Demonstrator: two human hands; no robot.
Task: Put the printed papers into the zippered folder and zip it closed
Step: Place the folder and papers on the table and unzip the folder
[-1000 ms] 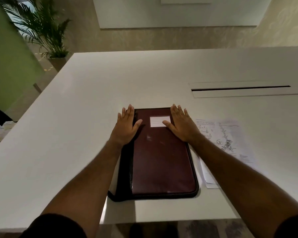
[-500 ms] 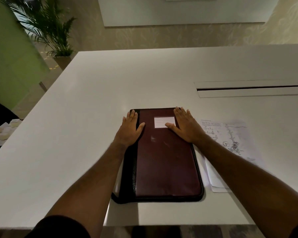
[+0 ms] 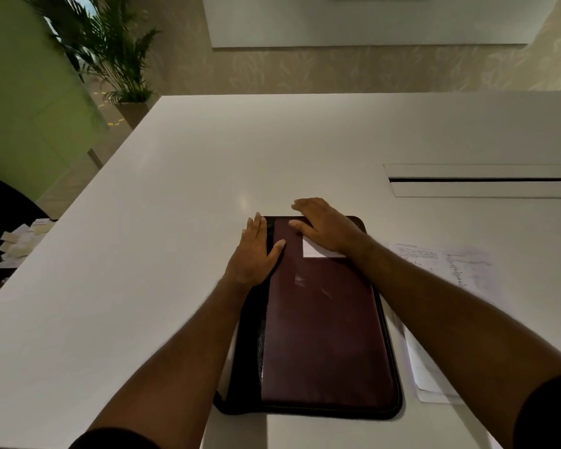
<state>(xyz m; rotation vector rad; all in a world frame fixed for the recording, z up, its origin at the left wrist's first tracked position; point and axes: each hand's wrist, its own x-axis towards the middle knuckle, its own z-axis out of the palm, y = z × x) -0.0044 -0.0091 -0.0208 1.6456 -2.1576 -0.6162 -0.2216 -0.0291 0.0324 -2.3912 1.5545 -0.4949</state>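
Note:
A dark red zippered folder (image 3: 324, 332) with a black spine and a white label (image 3: 311, 251) lies closed on the white table (image 3: 143, 254), near the front edge. My left hand (image 3: 256, 251) rests flat on the folder's far left corner, over the black spine. My right hand (image 3: 324, 225) lies across the folder's far edge, fingers curved toward the top left and partly covering the label. Printed papers (image 3: 444, 273) lie on the table to the right of the folder, partly hidden under my right forearm.
A long cable slot (image 3: 483, 180) is set into the table at the far right. A potted palm (image 3: 117, 59) stands beyond the table's far left corner. Loose paper slips (image 3: 20, 241) lie on a dark surface to the left.
My right hand has slid from the label area up and leftward to the folder's far edge. My left hand has stayed on the left corner. The camera has drifted left.

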